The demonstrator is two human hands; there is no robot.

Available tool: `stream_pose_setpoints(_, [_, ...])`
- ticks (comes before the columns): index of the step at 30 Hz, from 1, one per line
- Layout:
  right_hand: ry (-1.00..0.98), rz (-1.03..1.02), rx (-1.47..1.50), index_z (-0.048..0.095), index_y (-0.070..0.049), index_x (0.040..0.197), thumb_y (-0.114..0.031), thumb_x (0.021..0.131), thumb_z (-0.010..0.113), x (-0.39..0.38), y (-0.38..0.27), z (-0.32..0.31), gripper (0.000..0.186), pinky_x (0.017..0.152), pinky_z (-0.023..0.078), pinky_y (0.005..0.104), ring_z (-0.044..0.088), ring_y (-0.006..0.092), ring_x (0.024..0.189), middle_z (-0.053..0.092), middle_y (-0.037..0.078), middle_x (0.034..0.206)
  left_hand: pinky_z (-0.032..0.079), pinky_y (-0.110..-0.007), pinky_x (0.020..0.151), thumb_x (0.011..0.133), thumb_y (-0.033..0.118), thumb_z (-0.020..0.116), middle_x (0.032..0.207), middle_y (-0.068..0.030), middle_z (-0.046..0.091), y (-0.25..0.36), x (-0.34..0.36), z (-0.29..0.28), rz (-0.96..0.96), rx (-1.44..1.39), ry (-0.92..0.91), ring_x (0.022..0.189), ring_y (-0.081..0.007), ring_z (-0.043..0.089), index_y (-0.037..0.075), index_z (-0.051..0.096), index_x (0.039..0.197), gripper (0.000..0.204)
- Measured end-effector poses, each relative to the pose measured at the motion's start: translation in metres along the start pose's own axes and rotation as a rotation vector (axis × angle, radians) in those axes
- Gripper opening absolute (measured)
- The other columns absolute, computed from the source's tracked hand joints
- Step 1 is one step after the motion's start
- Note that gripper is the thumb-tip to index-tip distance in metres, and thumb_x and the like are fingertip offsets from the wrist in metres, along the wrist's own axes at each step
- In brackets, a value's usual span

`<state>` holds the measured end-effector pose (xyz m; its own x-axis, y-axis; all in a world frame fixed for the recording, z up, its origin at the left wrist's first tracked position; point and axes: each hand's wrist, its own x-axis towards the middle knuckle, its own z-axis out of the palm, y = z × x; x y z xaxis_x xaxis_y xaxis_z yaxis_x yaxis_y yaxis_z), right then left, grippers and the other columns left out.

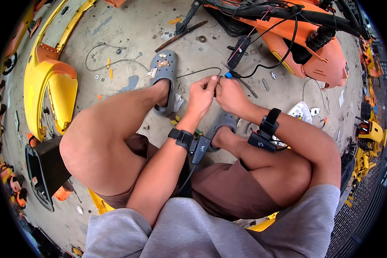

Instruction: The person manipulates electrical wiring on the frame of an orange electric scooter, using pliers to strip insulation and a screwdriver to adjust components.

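Observation:
Between my knees, my left hand (203, 95) and my right hand (232, 96) meet with fingers pinched together. Both grip a thin black cable (219, 79), mostly hidden by the fingertips. Just beyond my right fingers is a blue connector (228, 75), from which a thicker black lead (268, 66) loops up to the orange vehicle body (327, 64). A narrow black box-shaped part (238, 52) with a pink wire lies past the hands. Another thin dark wire (198, 71) runs over the floor from my left shoe toward the hands.
Yellow body panels (38, 92) lie at the left, near a black open-ended part (47, 172). A rusty rod (181, 36) and a metal ring (202, 38) rest on the concrete floor. At the right are a white plastic piece (301, 112) and loose bolts.

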<state>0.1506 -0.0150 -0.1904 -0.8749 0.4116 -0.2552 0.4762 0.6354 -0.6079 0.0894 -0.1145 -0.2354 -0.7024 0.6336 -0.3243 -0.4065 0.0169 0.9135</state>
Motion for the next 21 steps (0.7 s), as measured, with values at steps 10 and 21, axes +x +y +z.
stream_pose_setpoints(10, [-0.19,0.036,0.01,0.064,0.004,0.074,-0.012,0.082,0.052,-0.003,0.012,0.026,0.022,0.069,0.05,0.0484,0.063,0.0409,0.072,0.063,0.024,0.073,0.05,-0.027,0.058,0.096,0.019,0.053,0.072,-0.0062,0.064,-0.019,-0.005,-0.028,-0.14,0.056,-0.11,0.061,-0.0128,0.059,-0.007,0.066,0.099,0.03])
stream_pose_setpoints(21, [-0.414,-0.05,-0.006,0.063,0.003,0.099,-0.031,0.088,0.057,-0.021,0.003,-0.007,0.036,0.059,0.051,0.0388,0.064,0.0289,0.06,0.067,0.019,0.086,0.051,-0.027,0.074,0.096,0.02,0.054,0.093,-0.0125,0.068,0.017,0.007,-0.015,-0.219,-0.128,-0.224,0.078,-0.0156,0.064,-0.006,0.06,0.106,0.028])
